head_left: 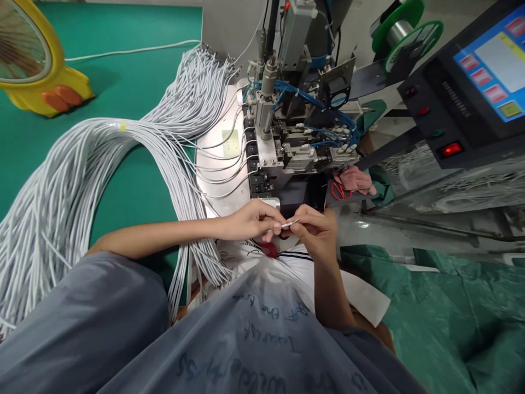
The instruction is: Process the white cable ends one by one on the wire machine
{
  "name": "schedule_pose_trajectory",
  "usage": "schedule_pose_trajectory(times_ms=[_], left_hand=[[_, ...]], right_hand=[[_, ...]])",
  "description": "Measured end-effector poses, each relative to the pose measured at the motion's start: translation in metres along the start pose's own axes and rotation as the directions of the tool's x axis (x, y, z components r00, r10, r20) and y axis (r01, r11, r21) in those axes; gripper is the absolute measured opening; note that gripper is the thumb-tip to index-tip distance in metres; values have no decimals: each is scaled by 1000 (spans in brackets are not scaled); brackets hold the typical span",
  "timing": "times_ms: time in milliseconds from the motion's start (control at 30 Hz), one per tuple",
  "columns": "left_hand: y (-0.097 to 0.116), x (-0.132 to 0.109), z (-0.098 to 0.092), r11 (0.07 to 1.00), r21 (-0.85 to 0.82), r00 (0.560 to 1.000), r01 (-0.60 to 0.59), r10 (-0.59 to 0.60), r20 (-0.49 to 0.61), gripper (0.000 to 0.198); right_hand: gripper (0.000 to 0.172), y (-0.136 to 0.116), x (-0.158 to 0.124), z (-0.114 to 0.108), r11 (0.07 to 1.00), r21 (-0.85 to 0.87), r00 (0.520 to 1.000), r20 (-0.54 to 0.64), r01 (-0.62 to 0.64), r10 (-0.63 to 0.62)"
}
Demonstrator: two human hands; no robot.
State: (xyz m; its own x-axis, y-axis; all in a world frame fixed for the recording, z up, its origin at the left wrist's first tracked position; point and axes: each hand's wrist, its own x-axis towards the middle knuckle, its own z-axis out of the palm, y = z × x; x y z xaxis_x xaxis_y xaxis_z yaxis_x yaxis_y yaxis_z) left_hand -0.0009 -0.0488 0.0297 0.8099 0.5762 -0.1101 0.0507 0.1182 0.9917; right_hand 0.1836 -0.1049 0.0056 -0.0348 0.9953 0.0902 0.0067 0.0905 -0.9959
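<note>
Between my two hands, in front of the machine, is the end of a white cable (290, 223). My left hand (257, 220) pinches it between thumb and fingers. From the other side, my right hand (315, 227) has thumb and forefinger closed on its tip. A large bundle of white cables (159, 164) lies to the left, with one part draped down toward my lap. Several single cables (221, 169) run from it to a row of black holders (259, 183) on the machine (268, 120), just beyond my left hand.
A yellow fan (53, 71) stands on the green table (135, 27) at the far left. A control panel with a screen (463, 93) juts in at the upper right, near a green wire spool (404, 33). A pink cloth (355, 180) lies right of the machine.
</note>
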Motion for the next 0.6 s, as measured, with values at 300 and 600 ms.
schedule_pose_trajectory(times_ms=[300,600], left_hand=[[-10,3,3,957,220,966,-191,224,-133,23],[-17,8,-14,445,848,875,-288,481,45,31]], right_hand=[[13,6,2,15,999,-33,989,-150,-7,2],[17,-4,15,15,880,-462,981,-90,112,-172]])
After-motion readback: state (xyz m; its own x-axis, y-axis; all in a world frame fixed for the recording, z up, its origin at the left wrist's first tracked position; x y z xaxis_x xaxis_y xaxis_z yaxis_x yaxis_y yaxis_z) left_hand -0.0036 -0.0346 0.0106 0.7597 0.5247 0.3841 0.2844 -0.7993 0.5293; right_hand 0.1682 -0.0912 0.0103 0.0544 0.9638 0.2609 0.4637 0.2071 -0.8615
